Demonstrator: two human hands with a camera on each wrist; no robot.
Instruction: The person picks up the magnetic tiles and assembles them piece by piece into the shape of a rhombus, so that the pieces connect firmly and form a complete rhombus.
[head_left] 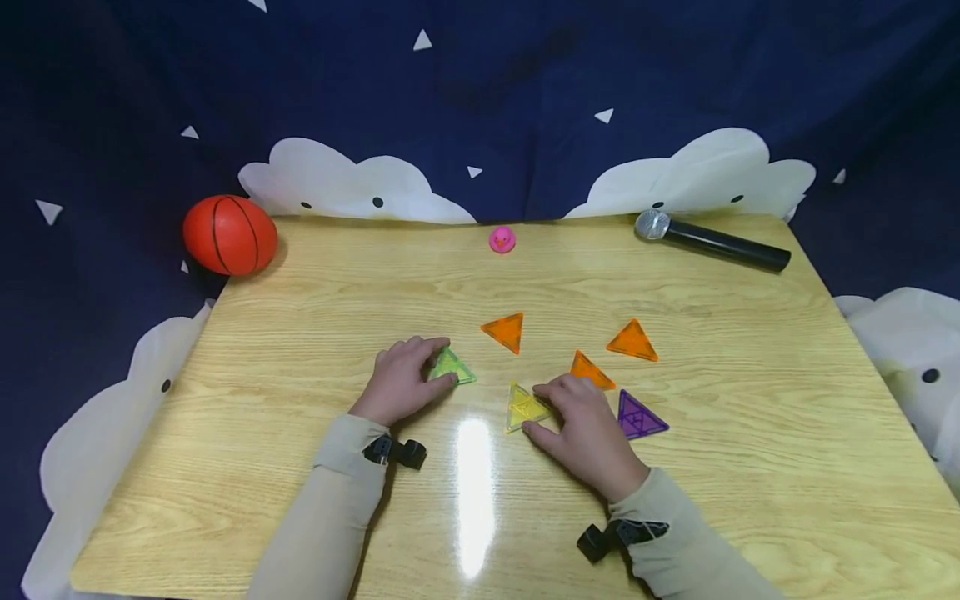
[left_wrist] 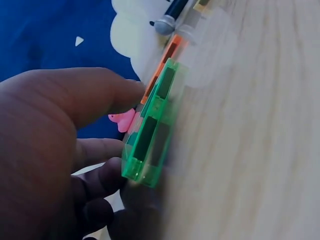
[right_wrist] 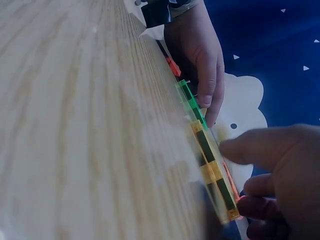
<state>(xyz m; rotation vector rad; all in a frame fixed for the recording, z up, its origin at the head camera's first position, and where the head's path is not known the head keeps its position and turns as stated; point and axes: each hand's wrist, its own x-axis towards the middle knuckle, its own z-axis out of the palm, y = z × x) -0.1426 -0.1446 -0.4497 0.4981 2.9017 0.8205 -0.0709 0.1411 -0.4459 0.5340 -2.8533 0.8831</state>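
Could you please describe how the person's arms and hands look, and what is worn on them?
Both the left hand and right hand wear no gloves. The left sleeve and right sleeve are light beige and reach the wrist. Each wrist carries a black band with a small, boxy black device.

Green triangle (head_left: 453, 366) in left grip (head_left: 401, 381), yellow (head_left: 523, 407) in right (head_left: 585, 432).

a dark blue cloth (head_left: 517, 83) hangs behind the table (head_left: 337, 283) and along both its sides, with faint creases. small white triangles (head_left: 423, 40) are scattered over it, and white clouds (head_left: 345, 187) with dark dots line the table's far edge and flanks. the tabletop is pale, yellowish wood grain; a bright upright streak of reflected light (head_left: 475, 492) shines near its front.
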